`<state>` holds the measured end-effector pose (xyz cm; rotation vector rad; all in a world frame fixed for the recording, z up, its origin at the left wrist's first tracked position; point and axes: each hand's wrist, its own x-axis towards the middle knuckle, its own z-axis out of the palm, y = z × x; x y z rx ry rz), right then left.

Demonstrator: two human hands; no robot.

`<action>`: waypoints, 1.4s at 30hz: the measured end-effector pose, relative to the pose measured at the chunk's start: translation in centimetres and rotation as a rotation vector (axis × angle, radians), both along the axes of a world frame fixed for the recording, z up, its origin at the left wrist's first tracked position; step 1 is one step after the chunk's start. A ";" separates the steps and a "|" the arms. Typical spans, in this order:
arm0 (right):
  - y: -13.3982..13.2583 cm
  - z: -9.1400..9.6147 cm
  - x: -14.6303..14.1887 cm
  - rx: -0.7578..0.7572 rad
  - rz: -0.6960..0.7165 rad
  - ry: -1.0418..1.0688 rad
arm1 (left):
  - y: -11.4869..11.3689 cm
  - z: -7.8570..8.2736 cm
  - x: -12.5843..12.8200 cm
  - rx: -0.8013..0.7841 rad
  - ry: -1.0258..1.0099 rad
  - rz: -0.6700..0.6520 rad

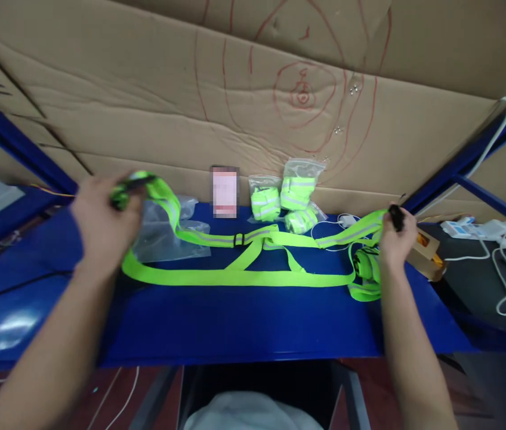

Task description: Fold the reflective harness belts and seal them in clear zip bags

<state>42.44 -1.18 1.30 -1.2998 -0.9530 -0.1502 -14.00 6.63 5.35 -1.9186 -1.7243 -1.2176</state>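
A neon-yellow reflective strap harness [244, 278] with grey stripes stretches across the blue table between my hands. At the left, my left hand [105, 218] is closed round one end, where a black piece shows at the fingers. My right hand [396, 236] grips the other end, with a black buckle-like part by the thumb. Between them the upper strap carries a black slider [238, 240], and short crossing straps join it to the lower one. Beside my right wrist lies a rolled neon bundle [366, 272]. Behind my left hand is a clear plastic bag [172, 239].
Several bagged neon strap bundles [298, 191] stand against the cardboard wall [145, 107]. A blurred-out pink-and-white card [225, 192] leans there too. White cables [503, 286] and a small cardboard box [425, 254] lie at the right. Blue metal posts [11, 134] flank the table.
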 end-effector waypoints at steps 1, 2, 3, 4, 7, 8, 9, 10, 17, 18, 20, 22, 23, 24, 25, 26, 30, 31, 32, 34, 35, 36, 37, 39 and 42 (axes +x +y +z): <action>-0.2 0.2 -2.2 -0.104 0.013 -0.237 | -1.0 0.1 1.9 -0.027 0.071 -0.056; -0.6 0.4 -4.5 -0.192 0.053 -0.451 | -1.8 0.1 3.8 -0.079 0.145 -0.144; -1.0 0.6 -6.8 -0.258 0.108 -0.617 | -2.6 -0.1 5.5 -0.142 0.231 -0.242; -1.4 0.8 -9.0 -0.305 0.166 -0.746 | -3.2 -0.4 7.2 -0.157 0.303 -0.297; -2.5 0.5 -14.8 -0.418 0.419 -1.033 | -4.4 -1.9 11.3 -0.193 0.447 -0.465; -2.6 0.1 -16.3 -0.440 0.485 -1.085 | -4.7 -2.6 12.4 -0.206 0.452 -0.510; -2.8 -0.4 -17.5 -0.464 0.537 -1.119 | -5.0 -3.3 13.3 -0.214 0.446 -0.540; -2.8 -0.9 -18.4 -0.492 0.574 -1.134 | -5.3 -4.0 14.0 -0.216 0.439 -0.565; -2.8 -3.3 -17.8 -0.623 0.586 -1.028 | -6.2 -8.4 15.0 -0.206 0.476 -0.676; -2.8 -3.4 -17.5 -0.632 0.584 -1.021 | -6.1 -8.6 14.9 -0.201 0.454 -0.681; -2.7 -3.3 -17.1 -0.642 0.574 -1.000 | -5.9 -8.7 14.7 -0.174 0.370 -0.697; -2.8 -3.2 -17.2 -0.637 0.570 -0.977 | -5.8 -8.5 14.6 -0.140 0.291 -0.740; -2.9 -3.1 -17.3 -0.632 0.571 -0.966 | -5.8 -8.3 14.5 -0.131 0.267 -0.766; -2.9 -3.0 -17.5 -0.626 0.574 -0.955 | -5.9 -8.2 14.5 -0.126 0.256 -0.787; -3.0 -3.0 -17.6 -0.621 0.577 -0.942 | -6.0 -8.1 14.5 -0.124 0.254 -0.805; -3.1 -2.9 -17.6 -0.616 0.582 -0.929 | -6.0 -8.0 14.4 -0.124 0.259 -0.819; -3.2 -2.7 -17.5 -0.595 0.662 -0.852 | -5.9 -7.9 14.1 -0.116 0.317 -0.839; -3.1 -2.7 -17.4 -0.590 0.678 -0.827 | -5.8 -7.9 14.0 -0.109 0.330 -0.837; -3.1 -2.7 -17.3 -0.589 0.684 -0.806 | -5.7 -7.9 13.9 -0.100 0.338 -0.833; -3.1 -2.7 -17.2 -0.592 0.680 -0.795 | -5.6 -7.9 13.8 -0.082 0.348 -0.832; -3.1 -2.7 -17.2 -0.596 0.675 -0.802 | -5.6 -7.9 13.7 -0.073 0.355 -0.832; -3.2 -2.6 -17.3 -0.601 0.672 -0.813 | -5.6 -7.9 13.7 -0.067 0.365 -0.829; -3.2 -2.6 -17.4 -0.605 0.669 -0.825 | -5.6 -8.0 13.7 -0.062 0.379 -0.823; -3.4 -2.6 -17.7 -0.615 0.658 -0.853 | -5.8 -8.2 13.8 -0.049 0.421 -0.815; -3.9 -2.5 -18.4 -0.617 0.650 -0.925 | -6.3 -8.2 14.1 -0.036 0.491 -0.837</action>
